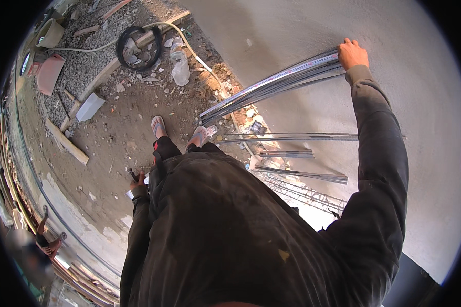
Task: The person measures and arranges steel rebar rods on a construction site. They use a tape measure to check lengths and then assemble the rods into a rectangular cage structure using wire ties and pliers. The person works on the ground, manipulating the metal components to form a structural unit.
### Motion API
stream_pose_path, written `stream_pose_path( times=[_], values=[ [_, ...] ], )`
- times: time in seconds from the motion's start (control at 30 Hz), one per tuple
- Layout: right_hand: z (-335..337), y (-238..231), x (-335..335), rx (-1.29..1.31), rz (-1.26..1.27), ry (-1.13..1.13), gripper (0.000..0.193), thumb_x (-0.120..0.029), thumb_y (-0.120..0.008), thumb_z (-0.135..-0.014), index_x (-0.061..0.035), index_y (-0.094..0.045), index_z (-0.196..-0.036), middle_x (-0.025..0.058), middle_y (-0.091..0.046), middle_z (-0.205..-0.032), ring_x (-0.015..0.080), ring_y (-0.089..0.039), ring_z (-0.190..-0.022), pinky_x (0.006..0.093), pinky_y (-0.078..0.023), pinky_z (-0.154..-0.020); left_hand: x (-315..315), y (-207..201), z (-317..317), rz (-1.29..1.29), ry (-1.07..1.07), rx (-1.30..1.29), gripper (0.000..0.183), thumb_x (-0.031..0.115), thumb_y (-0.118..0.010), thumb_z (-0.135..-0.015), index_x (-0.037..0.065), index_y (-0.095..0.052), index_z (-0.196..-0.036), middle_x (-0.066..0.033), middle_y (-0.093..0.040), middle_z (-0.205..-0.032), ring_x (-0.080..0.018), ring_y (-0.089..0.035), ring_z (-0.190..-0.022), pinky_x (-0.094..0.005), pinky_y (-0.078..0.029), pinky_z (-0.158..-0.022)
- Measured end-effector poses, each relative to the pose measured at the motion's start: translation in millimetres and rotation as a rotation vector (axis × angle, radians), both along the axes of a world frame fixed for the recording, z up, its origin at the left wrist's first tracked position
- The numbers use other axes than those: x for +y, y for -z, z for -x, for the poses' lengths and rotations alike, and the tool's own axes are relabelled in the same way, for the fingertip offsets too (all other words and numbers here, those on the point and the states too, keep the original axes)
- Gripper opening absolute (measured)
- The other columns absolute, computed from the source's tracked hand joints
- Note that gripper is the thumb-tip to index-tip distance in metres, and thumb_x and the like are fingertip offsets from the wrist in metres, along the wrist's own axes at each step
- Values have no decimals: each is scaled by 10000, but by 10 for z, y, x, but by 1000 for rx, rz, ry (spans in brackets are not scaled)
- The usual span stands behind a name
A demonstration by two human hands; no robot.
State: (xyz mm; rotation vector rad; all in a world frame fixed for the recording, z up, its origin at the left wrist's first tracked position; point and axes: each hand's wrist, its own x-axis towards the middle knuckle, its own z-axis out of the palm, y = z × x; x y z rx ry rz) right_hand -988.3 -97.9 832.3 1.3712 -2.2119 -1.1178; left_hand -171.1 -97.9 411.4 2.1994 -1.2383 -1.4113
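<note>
My right hand (352, 53) is raised to the upper end of a bundle of thin steel rods (287, 82) leaning against the grey wall. Its fingers are closed at the end of a white measuring tape (276, 79), whose blade runs straight down along the rods to their foot. Low at my left side, my left hand (139, 181) is closed round a small dark tool (132, 174); its kind is too small to tell. Further rod bundles (292, 136) lean on the wall below my right arm, with shorter rods (302, 175) nearer me.
A wire cage (307, 195) lies past the short rods. On the dirt ahead are a black coil (138, 48), a pale hose (189, 48), planks (66, 141), a plastic bag (180, 69) and a white block (90, 107). Another person (33, 256) is at the far left.
</note>
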Motion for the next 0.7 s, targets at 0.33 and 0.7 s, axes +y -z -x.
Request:
stream_pose_path(
  times=[0.33, 0.7],
  values=[
    [-57, -9, -91, 20, -32, 28, 183, -151, -586, -934, -154, -729, -1048, 19, -637, -1152, 228, -616, -1121, 402, -566, -859, 681, 1045, -570, -66, 217, -435, 606, 577, -767, -727, 53, -746, -1031, -124, -754, -914, -287, -722, -840, -416, -542, -750],
    [17, 22, 37, 56, -22, 14, 177, -150, -593, -931, -135, -735, -1036, 46, -652, -1137, 241, -631, -1104, 404, -574, -860, 376, 342, 39, -179, 130, -285, 683, 681, -742, -731, 47, -776, -984, -129, -756, -872, -293, -723, -856, -412, -541, -817]
  ],
)
